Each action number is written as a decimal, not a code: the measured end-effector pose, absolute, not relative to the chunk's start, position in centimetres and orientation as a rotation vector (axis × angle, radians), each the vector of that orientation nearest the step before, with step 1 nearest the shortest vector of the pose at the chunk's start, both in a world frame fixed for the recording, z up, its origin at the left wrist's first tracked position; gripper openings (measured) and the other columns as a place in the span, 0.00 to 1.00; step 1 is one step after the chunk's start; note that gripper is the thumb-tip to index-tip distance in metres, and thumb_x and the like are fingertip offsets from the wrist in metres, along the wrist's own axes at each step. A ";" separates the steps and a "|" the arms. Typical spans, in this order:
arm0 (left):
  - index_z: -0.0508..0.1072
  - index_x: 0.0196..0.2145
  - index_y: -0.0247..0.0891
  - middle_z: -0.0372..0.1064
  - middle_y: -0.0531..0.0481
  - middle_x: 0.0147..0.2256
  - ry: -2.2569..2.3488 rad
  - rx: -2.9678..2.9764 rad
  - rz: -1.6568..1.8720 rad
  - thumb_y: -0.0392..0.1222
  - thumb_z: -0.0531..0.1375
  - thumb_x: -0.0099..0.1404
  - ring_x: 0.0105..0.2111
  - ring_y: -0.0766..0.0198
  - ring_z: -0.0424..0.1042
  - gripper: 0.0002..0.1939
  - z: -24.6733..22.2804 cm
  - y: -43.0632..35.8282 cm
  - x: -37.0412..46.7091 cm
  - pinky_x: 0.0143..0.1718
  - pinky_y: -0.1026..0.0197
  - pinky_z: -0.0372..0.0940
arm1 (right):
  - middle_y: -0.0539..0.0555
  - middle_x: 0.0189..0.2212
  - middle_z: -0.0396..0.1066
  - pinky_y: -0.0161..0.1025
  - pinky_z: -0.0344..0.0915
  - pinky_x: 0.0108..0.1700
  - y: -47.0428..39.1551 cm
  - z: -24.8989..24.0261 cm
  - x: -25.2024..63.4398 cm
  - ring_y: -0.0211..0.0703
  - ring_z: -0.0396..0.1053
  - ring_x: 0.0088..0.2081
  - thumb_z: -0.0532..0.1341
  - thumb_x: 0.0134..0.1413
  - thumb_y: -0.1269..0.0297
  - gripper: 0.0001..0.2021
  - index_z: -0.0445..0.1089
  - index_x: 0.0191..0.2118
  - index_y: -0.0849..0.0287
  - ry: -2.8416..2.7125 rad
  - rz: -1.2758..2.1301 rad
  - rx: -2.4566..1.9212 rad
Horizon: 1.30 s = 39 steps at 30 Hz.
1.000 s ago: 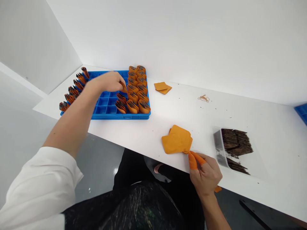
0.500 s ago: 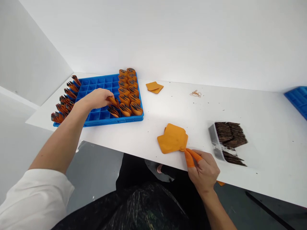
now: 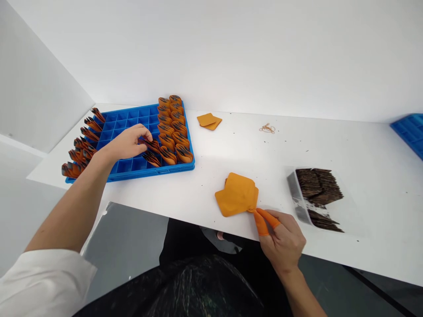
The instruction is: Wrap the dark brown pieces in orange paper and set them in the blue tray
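1. The white table [image 3: 238, 154] runs across the frame, bearing everything described below.
2. The blue tray [image 3: 152, 172], at centre-left, is partly filled. Its two rightmost columns look complete, each compartment with a fat folded bundle [image 3: 183, 154]. Beside them, two thinner bundles stand at the near end of the third column. More thin bundles lean along the tray's left edge. The compartments between show bare blue, so by my judgement a good share of the filling is left.
3. The plastic box [image 3: 295, 193], right of centre, holds dark flat pieces [image 3: 320, 187] in rows; a gap shows among them, and plenty remain.
4. The left hand [image 3: 130, 141] is over the tray, left of centre, thumb and fingers curved and apart around the thin bundle second from the near edge. Whether they touch it, I cannot tell.
5. The right hand [image 3: 284, 237], low and right of centre, pinches one corner of the overlapping orange pieces [image 3: 236, 193] between covered fingertips; these lie flat, unfolded, at the table's near edge.
6. Two orange squares [image 3: 206, 119] overlap at upper centre, apart from the tray.
7. Thin tan loops [image 3: 267, 128] lie tangled in the upper right.
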State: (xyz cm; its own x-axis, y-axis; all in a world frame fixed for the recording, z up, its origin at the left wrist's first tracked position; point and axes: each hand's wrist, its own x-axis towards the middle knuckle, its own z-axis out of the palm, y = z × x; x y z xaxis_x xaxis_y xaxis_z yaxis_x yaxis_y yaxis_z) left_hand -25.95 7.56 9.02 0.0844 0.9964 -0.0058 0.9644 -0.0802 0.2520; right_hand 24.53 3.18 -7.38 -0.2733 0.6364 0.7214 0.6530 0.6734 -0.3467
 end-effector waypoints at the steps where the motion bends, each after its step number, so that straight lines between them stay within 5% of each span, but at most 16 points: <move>1: 0.76 0.42 0.40 0.73 0.42 0.47 1.981 2.137 0.304 0.43 0.58 0.58 0.46 0.51 0.74 0.15 9.0 7.5 -25.9 0.46 0.54 0.71 | 0.55 0.36 0.81 0.42 0.73 0.39 3.2 -7.4 24.5 0.45 0.76 0.36 0.70 0.65 0.68 0.04 0.80 0.45 0.56 -1.976 -0.022 -0.999; 7: 0.79 0.37 0.40 0.73 0.44 0.45 1.963 1.979 0.632 0.47 0.62 0.61 0.47 0.50 0.74 0.11 8.4 6.6 -25.7 0.50 0.49 0.72 | 0.55 0.37 0.80 0.42 0.72 0.39 3.3 -7.2 24.5 0.45 0.75 0.37 0.72 0.62 0.72 0.09 0.79 0.46 0.57 -1.993 -0.034 -0.983; 12: 0.77 0.53 0.42 0.77 0.45 0.52 2.166 1.441 1.037 0.56 0.64 0.66 0.50 0.51 0.77 0.23 6.7 5.8 -25.7 0.53 0.49 0.74 | 0.55 0.37 0.80 0.43 0.72 0.39 3.3 -7.2 24.5 0.46 0.75 0.37 0.72 0.60 0.74 0.11 0.79 0.47 0.57 -1.995 -0.026 -0.973; 20: 0.79 0.46 0.40 0.79 0.45 0.48 2.168 1.224 0.991 0.62 0.67 0.64 0.44 0.53 0.79 0.24 5.4 6.0 -25.4 0.44 0.54 0.75 | 0.56 0.36 0.80 0.42 0.72 0.38 3.4 -7.0 24.4 0.46 0.75 0.36 0.72 0.59 0.75 0.11 0.79 0.46 0.59 -2.002 -0.049 -0.956; 29: 0.79 0.51 0.39 0.81 0.45 0.45 2.269 1.403 0.977 0.62 0.67 0.64 0.40 0.55 0.78 0.27 3.3 7.1 -26.3 0.41 0.56 0.72 | 0.56 0.37 0.80 0.42 0.72 0.38 3.3 -7.1 24.5 0.46 0.75 0.36 0.73 0.59 0.74 0.10 0.79 0.46 0.58 -1.997 -0.042 -0.959; 34: 0.77 0.59 0.36 0.78 0.40 0.57 2.297 1.568 1.040 0.63 0.64 0.68 0.56 0.49 0.76 0.33 5.1 7.3 -27.1 0.63 0.46 0.69 | 0.56 0.37 0.80 0.42 0.72 0.38 3.3 -7.2 24.5 0.46 0.75 0.36 0.73 0.60 0.73 0.10 0.79 0.46 0.58 -1.999 -0.061 -0.967; 39: 0.64 0.74 0.38 0.56 0.41 0.76 2.194 1.856 0.871 0.71 0.49 0.76 0.77 0.45 0.53 0.43 6.8 5.7 -26.1 0.79 0.41 0.45 | 0.55 0.36 0.80 0.42 0.72 0.39 3.3 -7.4 24.6 0.46 0.75 0.37 0.72 0.61 0.73 0.09 0.79 0.46 0.57 -1.991 -0.060 -0.977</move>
State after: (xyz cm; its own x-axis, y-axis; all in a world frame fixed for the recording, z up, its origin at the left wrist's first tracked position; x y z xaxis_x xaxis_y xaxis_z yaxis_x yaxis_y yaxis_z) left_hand -26.11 5.67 6.84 -0.2298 0.9390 0.2558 0.8586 0.0719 0.5075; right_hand 24.58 3.26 -7.36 -0.2922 0.6123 0.7347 0.6552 0.6878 -0.3126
